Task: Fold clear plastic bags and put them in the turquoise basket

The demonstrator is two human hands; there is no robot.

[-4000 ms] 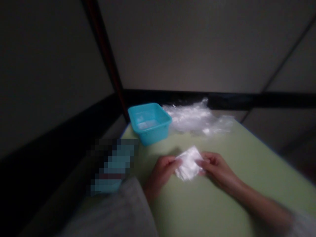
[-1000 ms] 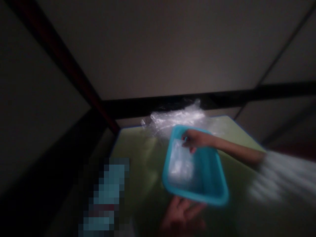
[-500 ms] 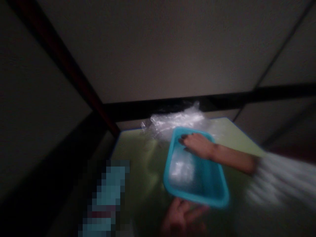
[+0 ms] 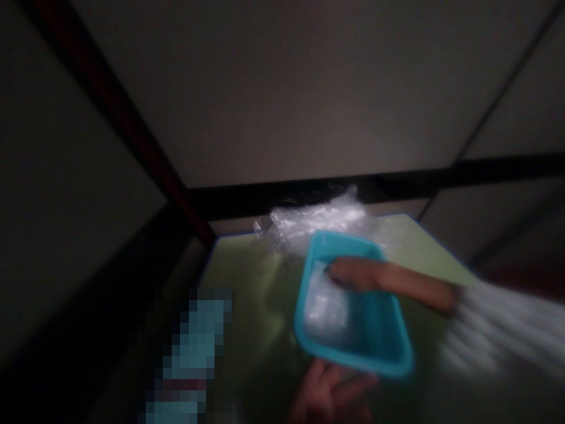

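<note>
Head view, dim and blurred: right hand (image 4: 355, 274), flatter half a second ago, now curls lower inside the blue basin (image 4: 384, 330), at the far edge of the clear plastic (image 4: 326, 309) lying there; pinched or merely touched, cannot tell. Left hand (image 4: 329, 388) just below the near rim, grip unclear. Four seconds back both hands held plastic outside the basin; handling now seems centred within it, crumpled wrap (image 4: 318, 218) behind

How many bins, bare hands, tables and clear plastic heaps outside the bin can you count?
Blue bin: 1
Left hand and right hand: 2
Green table: 1
Plastic heap: 1
Total: 5, leaving out the binned plastic, too blurred to count
</note>
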